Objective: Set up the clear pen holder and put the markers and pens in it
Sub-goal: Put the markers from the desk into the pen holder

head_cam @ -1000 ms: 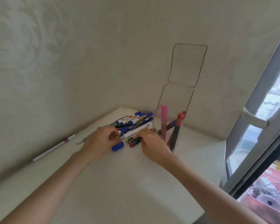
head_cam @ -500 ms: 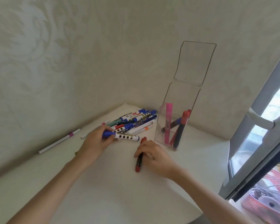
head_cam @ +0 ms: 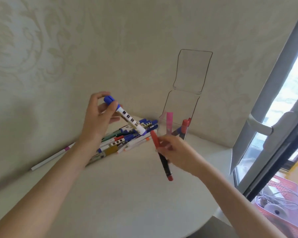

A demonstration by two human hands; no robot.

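Note:
The clear pen holder (head_cam: pixel 181 107) stands upright in the wall corner with its tall back panel against the wall. A pink marker (head_cam: pixel 169 122) and a red marker (head_cam: pixel 185 126) stand inside it. My left hand (head_cam: pixel 96 121) holds a white marker with a blue cap (head_cam: pixel 126 117) lifted above the pile, tilted down to the right. My right hand (head_cam: pixel 177 152) grips a red-and-black marker (head_cam: pixel 163 162) just in front of the holder. A pile of markers and pens (head_cam: pixel 120 141) lies on the table left of the holder.
A lone white pen with a purple band (head_cam: pixel 52 157) lies by the left wall. The round white table (head_cam: pixel 127 194) ends at the lower right. A window frame with a handle (head_cam: pixel 260 126) is at the right, with a red basket (head_cam: pixel 282 200) below.
Both hands rose from the table, each with a marker. The left lifted the blue-capped marker above the pile; the right picked up the red-and-black one and moved toward the holder.

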